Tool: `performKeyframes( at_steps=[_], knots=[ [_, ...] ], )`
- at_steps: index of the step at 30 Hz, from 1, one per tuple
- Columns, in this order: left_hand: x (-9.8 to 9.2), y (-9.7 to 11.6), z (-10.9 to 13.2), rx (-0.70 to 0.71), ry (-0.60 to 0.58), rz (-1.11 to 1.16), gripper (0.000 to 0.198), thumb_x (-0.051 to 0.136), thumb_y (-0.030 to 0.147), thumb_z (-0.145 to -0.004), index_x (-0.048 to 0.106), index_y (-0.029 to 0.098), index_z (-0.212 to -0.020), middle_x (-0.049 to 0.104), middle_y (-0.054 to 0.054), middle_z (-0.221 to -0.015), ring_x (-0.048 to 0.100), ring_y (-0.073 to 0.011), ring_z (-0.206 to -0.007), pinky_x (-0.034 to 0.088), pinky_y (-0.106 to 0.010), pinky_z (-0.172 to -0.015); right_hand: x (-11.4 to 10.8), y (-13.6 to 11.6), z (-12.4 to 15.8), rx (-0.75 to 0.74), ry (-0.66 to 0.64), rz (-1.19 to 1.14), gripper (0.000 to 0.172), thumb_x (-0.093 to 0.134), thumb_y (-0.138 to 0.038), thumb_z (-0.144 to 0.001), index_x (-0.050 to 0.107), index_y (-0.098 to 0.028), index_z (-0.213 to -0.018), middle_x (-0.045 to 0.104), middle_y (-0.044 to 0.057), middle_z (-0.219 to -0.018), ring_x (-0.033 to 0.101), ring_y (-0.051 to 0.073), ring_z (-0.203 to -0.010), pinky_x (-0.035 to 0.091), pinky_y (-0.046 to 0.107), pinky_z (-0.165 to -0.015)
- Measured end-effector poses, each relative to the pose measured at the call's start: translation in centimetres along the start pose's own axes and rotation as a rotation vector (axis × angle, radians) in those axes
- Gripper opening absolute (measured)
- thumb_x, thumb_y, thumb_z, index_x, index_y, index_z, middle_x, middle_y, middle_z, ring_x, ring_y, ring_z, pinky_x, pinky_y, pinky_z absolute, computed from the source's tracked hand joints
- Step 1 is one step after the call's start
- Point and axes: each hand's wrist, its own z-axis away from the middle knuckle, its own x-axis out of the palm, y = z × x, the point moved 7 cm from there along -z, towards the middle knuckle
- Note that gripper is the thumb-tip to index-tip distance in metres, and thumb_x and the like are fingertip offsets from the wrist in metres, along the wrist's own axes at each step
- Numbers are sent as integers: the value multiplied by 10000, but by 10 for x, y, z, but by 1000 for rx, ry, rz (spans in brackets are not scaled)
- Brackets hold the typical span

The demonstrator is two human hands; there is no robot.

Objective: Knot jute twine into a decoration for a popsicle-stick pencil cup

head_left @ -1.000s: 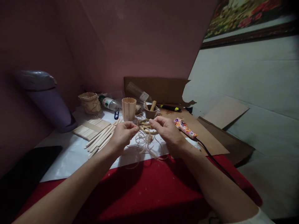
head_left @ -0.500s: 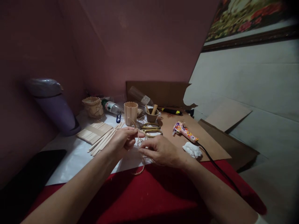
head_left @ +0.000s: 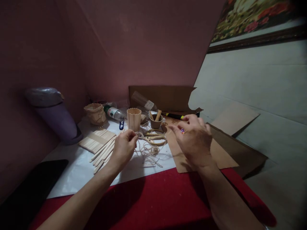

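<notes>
My left hand (head_left: 124, 147) is closed in a pinch on a strand of pale twine (head_left: 150, 153), whose loose tangle lies on the white paper (head_left: 76, 169) just right of it. Gold-handled scissors (head_left: 153, 139) lie beyond the tangle. My right hand (head_left: 194, 140) hovers over the flower-patterned glue gun (head_left: 182, 131) with curled, parted fingers. Only a small bit of the gun shows under them. A cup made of wooden sticks (head_left: 133, 119) stands upright behind my left hand.
Flat wooden sticks (head_left: 97, 140) lie stacked and loose at the left. A woven basket (head_left: 95, 113), a plastic bottle (head_left: 112, 111), a small brown cup (head_left: 155, 122) and a yellow-black cutter (head_left: 175, 115) stand behind. A purple bin (head_left: 54, 116) is far left. Brown card (head_left: 220, 156) covers the red cloth (head_left: 155, 198).
My right hand let go of the twine and moved right and away, over the glue gun. My left hand stayed near the scissors, still pinching twine. The tangle dropped onto the paper.
</notes>
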Motion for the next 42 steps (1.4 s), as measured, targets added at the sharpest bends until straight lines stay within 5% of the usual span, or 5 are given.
performKeyframes(
  at_steps=[4,11,28,34,42],
  knots=[
    [13,-2,6,-78,-152,141,201,631,301,-693,501,168,-620,477,48,-453,333,-47,-373,194,-182,-385,-12,-12,5,37,163,-379,255,475,-351,-879,634,-151,-872,507,144,-1147,445,269,-1105,349,422,-913],
    [37,2,21,-156,-412,406,268,674,350,-700,500,150,-660,486,49,-486,277,-13,-356,155,-165,-360,61,-65,38,248,-573,-1325,286,519,-382,-845,532,-169,-1036,580,73,-1005,580,146,-858,480,256,-711],
    [34,-2,19,-145,-330,152,231,631,348,-695,544,145,-626,521,21,-475,329,-41,-351,188,-179,-358,86,-56,51,334,-1004,-1218,333,519,-451,-786,532,-154,-636,370,-63,-494,242,55,-403,161,208,-387],
    [14,14,14,178,-86,-242,202,644,342,-688,637,156,-609,580,-10,-561,468,-110,-528,321,-214,-492,100,-46,51,454,-877,-1255,238,557,-337,-741,559,-145,-601,341,-83,-418,211,37,-359,147,206,-377],
    [40,26,38,459,-307,-430,197,552,313,-793,711,216,-729,622,-29,-583,483,-129,-519,311,-236,-536,106,-40,51,695,-854,-1522,280,616,-380,-729,525,-134,-631,500,-29,-547,314,24,-395,129,181,-359]
  ],
)
